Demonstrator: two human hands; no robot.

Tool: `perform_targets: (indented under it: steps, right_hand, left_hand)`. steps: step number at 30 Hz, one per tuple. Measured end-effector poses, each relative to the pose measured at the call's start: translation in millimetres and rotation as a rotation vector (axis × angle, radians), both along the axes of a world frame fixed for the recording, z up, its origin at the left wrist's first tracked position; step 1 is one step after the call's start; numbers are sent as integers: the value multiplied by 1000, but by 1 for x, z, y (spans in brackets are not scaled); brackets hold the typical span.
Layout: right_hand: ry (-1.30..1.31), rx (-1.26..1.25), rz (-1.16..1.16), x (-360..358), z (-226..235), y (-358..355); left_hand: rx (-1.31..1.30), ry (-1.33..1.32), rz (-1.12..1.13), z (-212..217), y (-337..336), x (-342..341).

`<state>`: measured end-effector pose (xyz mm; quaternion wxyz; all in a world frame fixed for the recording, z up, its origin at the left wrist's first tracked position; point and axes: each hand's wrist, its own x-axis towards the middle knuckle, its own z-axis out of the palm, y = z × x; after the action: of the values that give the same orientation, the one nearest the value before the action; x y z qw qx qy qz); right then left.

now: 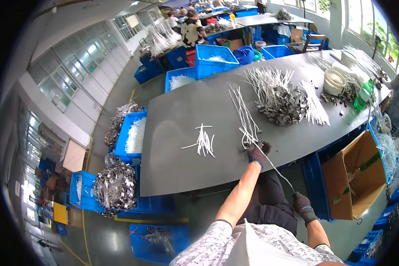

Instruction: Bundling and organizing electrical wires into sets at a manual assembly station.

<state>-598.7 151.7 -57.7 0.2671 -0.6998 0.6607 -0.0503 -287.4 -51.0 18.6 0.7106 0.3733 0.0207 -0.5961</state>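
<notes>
Dark knit gloves cover both hands. The left hand rests at the near edge of the grey worktable, its fingers curled down onto a small metal clip and the end of a white cable tie; the exact grip is too small to resolve. That tie runs taut from the table edge down and to the right, off the table, to the right hand, which is closed into a fist around its lower end, held below table level beside the person's dark trousers. Just beyond the left hand, a fan of loose white ties lies on the table, reaching away from the edge. To the left of it sits a small separate bundle of white ties. Farther back, a heap of metal clips is mixed with more white ties. A white round tub and a green bottle stand toward the right end. An open cardboard box stands on the floor right of the person, and blue plastic crates line the left side of the table.
</notes>
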Motion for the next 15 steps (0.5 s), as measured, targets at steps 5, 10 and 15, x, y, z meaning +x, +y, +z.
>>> perform_targets:
  steps: [5, 10, 15]
  right_hand:
    - [83, -1, 104, -4, -24, -18]
    - [150, 142, 95, -19, -24, 3]
    - [109, 133, 105, -35, -61, 19]
  left_hand:
    - [-89, -421, 285, 84, 2, 23]
    - [-161, -746, 319, 105, 13, 32]
    - [-108, -667, -217, 89, 28, 18]
